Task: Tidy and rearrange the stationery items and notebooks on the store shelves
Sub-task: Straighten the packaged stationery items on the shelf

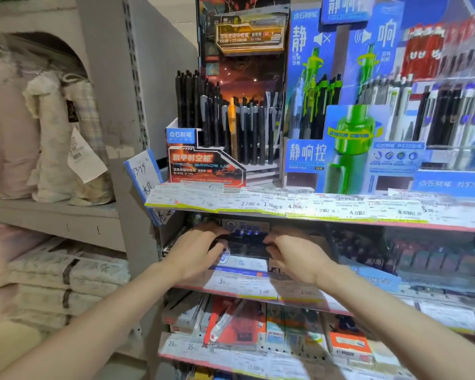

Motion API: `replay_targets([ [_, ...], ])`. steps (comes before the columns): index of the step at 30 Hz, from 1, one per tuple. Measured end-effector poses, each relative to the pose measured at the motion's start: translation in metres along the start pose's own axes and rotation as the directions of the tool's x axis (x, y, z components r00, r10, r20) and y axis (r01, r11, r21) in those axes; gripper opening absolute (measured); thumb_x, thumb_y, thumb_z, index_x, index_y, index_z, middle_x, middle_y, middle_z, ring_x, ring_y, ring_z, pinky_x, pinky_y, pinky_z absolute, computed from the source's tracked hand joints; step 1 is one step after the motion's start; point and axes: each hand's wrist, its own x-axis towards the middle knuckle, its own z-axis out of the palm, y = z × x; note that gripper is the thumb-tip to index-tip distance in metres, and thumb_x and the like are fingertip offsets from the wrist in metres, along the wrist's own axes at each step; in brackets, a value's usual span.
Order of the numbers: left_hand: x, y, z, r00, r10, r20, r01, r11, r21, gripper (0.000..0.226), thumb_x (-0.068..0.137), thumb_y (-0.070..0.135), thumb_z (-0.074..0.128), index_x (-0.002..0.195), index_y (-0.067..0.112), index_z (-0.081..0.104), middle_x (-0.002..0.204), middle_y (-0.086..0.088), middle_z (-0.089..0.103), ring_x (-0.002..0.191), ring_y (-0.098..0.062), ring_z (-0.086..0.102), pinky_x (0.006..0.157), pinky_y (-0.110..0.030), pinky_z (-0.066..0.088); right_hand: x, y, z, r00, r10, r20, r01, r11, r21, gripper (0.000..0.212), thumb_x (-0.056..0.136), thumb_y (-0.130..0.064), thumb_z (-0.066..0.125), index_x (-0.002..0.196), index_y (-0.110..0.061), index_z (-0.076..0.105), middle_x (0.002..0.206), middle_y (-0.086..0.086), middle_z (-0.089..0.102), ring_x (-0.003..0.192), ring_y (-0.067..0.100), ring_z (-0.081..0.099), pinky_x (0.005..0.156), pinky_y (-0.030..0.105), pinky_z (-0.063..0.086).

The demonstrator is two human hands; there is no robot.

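- Two bare forearms reach up from the lower corners toward the middle shelf of a grey metal store rack (137, 127).
- The left hand (196, 250) has its fingers curled around the left end of a dark, glossy pen display box (244, 246) with blue print; the right hand (296, 256) grips the box's right end the same way, thumb low and fingers over the top edge.
- The box sits on the middle shelf, between the hands, just behind a strip of white and yellow price labels (247, 286). Motion blur hides its contents.
- Below the hands, the bottom shelf holds upright stationery packs, among them a red-orange boxed set (239, 322) with a clear sleeve leaning across its front.
- To the right on the middle shelf, rows of dark pens in trays (422, 259) are too blurred to tell apart.
- Above, the top shelf edge carries a long band of price tags (285, 207).
- On that top shelf stands a black and orange cardboard pen stand (203, 165) packed with upright black pens, one orange pen (232, 116) among them.
- Beside it rises a blue cardboard display (327, 149) with a large green pen picture.
- At far left, separate grey shelves hold cream and pink bagged bedding (55, 138), with folded, wrapped textiles (63, 272) stacked beneath.
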Motion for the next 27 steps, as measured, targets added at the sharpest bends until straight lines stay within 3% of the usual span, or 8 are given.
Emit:
replay_targets([
  [4, -0.02, 0.006, -0.004, 0.989, 0.1, -0.11, -0.094, 0.994, 0.057, 0.038, 0.097, 0.047, 0.048, 0.123, 0.024, 0.063, 0.105, 0.001, 0.068, 0.101, -0.021, 0.063, 0.081, -0.035, 0.049, -0.02, -0.001, -0.002, 0.996, -0.072, -0.056, 0.07, 0.997, -0.021, 0.029, 0.098, -0.026, 0.047, 0.123, -0.026, 0.061, 0.113, 0.003, 0.07, 0.101, 0.03, 0.065, 0.08, 0.044, 0.054],
  [10, -0.051, 0.008, -0.022, 0.946, 0.243, -0.216, -0.252, 0.968, -0.014, 0.025, 0.097, 0.043, 0.053, 0.115, 0.03, 0.063, 0.101, 0.019, 0.056, 0.087, -0.002, 0.058, 0.069, -0.018, 0.044, -0.043, -0.008, -0.022, 0.955, -0.252, -0.155, 0.254, 0.967, -0.007, 0.027, 0.097, -0.03, 0.05, 0.122, -0.026, 0.06, 0.112, -0.009, 0.061, 0.104, 0.016, 0.059, 0.084, 0.034, 0.052],
  [14, -0.065, 0.011, -0.053, 0.909, 0.298, -0.291, -0.313, 0.95, -0.008, 0.028, 0.098, 0.045, 0.052, 0.115, 0.028, 0.067, 0.099, 0.017, 0.058, 0.083, -0.003, 0.061, 0.064, -0.022, 0.05, -0.048, -0.025, -0.047, 0.931, -0.32, -0.175, 0.325, 0.946, 0.002, 0.027, 0.096, -0.038, 0.043, 0.118, -0.031, 0.057, 0.102, -0.016, 0.052, 0.09, 0.008, 0.057, 0.071, 0.022, 0.046],
  [18, -0.06, 0.017, -0.091, 0.858, 0.348, -0.378, -0.389, 0.92, -0.037, 0.028, 0.096, 0.04, 0.059, 0.116, 0.024, 0.069, 0.099, 0.014, 0.062, 0.083, -0.007, 0.063, 0.067, -0.033, 0.054, -0.045, -0.055, -0.083, 0.881, -0.401, -0.252, 0.408, 0.912, -0.026, 0.023, 0.097, -0.035, 0.049, 0.117, -0.027, 0.059, 0.099, -0.012, 0.057, 0.083, 0.012, 0.059, 0.066, 0.032, 0.051],
  [21, -0.046, 0.022, -0.118, 0.819, 0.389, -0.422, -0.443, 0.896, -0.034, 0.028, 0.094, 0.038, 0.061, 0.115, 0.021, 0.071, 0.097, 0.013, 0.062, 0.078, -0.01, 0.063, 0.064, -0.035, 0.054, -0.035, -0.076, -0.112, 0.854, -0.414, -0.313, 0.407, 0.909, -0.093, 0.023, 0.095, -0.035, 0.053, 0.115, -0.028, 0.06, 0.096, -0.011, 0.062, 0.082, 0.015, 0.061, 0.061, 0.036, 0.052],
  [23, -0.034, 0.023, -0.133, 0.802, 0.396, -0.447, -0.455, 0.89, -0.027, 0.029, 0.094, 0.037, 0.061, 0.116, 0.021, 0.071, 0.099, 0.013, 0.06, 0.077, -0.005, 0.06, 0.063, -0.033, 0.053, -0.027, -0.086, -0.129, 0.851, -0.387, -0.354, 0.368, 0.922, -0.121, 0.024, 0.093, -0.036, 0.056, 0.115, -0.03, 0.062, 0.099, -0.011, 0.068, 0.086, 0.017, 0.064, 0.066, 0.038, 0.055],
  [27, -0.009, 0.023, -0.154, 0.791, 0.386, -0.475, -0.459, 0.888, -0.042, 0.035, 0.093, 0.043, 0.056, 0.12, 0.024, 0.069, 0.1, 0.015, 0.057, 0.076, -0.004, 0.057, 0.068, -0.034, 0.052, -0.009, -0.092, -0.152, 0.886, -0.282, -0.367, 0.259, 0.959, -0.113, 0.019, 0.094, -0.038, 0.058, 0.11, -0.028, 0.064, 0.087, -0.012, 0.064, 0.083, 0.016, 0.057, 0.071, 0.04, 0.051],
])
